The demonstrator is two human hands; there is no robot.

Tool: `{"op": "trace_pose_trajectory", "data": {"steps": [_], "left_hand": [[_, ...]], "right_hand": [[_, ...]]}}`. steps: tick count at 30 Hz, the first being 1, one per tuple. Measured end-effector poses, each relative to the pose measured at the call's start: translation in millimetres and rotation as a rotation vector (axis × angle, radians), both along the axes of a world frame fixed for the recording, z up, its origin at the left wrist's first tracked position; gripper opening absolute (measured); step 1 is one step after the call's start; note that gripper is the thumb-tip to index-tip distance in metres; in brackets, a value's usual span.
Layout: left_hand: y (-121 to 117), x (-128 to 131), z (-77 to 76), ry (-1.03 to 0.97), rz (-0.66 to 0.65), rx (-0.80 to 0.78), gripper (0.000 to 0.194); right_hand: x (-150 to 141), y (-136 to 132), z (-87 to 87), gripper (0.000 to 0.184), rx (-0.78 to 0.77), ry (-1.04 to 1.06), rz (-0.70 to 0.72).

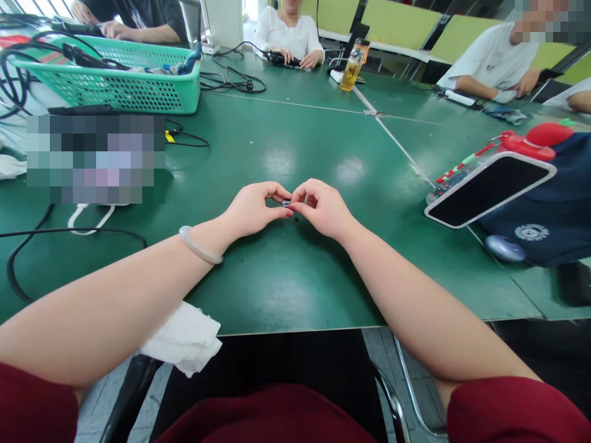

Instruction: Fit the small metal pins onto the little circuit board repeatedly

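Between my fingertips is a small shiny metallic piece [286,203], too small to name. My left hand [252,209] pinches it from the left with thumb and fingers. My right hand [322,209] meets it from the right, thumb and forefinger closed at the same spot, so the fingertips of both hands nearly touch. The two hands are just above the green table [277,271], near its front edge. A tiny dark speck [296,219] lies on the tabletop below my right fingertips. A pale bangle [198,246] circles my left wrist.
A green plastic basket [129,92] with cables stands at the back left. On the right a phone [489,189] leans by a dark blue bag [549,209]. A bottle [351,71] stands far back. White tissue [187,338] hangs at the front edge. Several people sit around the table.
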State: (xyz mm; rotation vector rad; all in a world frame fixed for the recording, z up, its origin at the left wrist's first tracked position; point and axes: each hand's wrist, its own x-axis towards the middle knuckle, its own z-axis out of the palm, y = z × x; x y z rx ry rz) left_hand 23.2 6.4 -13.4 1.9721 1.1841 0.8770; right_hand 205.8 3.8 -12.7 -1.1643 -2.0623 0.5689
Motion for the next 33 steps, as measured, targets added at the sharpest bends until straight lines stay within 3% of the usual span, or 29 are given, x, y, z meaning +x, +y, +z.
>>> {"op": "trace_pose_trajectory", "data": {"steps": [3,6,10,15,33], "left_hand": [[1.0,-0.8,-1.6,-0.005,0.017,-0.006,0.029],[3.8,-2.5,-4.0,-0.001,0.080,-0.025,0.029],[6.8,-3.7,-5.5,0.030,0.175,-0.053,0.028],[8.0,-4.2,-8.3,0.021,0.155,-0.044,0.029],[2.4,1.3,-2.1,-0.175,0.056,-0.146,0.030]], "right_hand": [[2.1,3.6,-1.7,0.013,-0.116,0.030,-0.034],[9.0,7.2,-2.5,0.014,-0.180,-0.077,-0.032],[16.6,8.2,-2.5,0.010,-0.133,-0.317,0.040],[13.5,6.0,-2.1,0.006,-0.087,-0.406,0.061],[8.1,-2.1,5.5,0.011,0.102,-0.204,-0.018]]}}
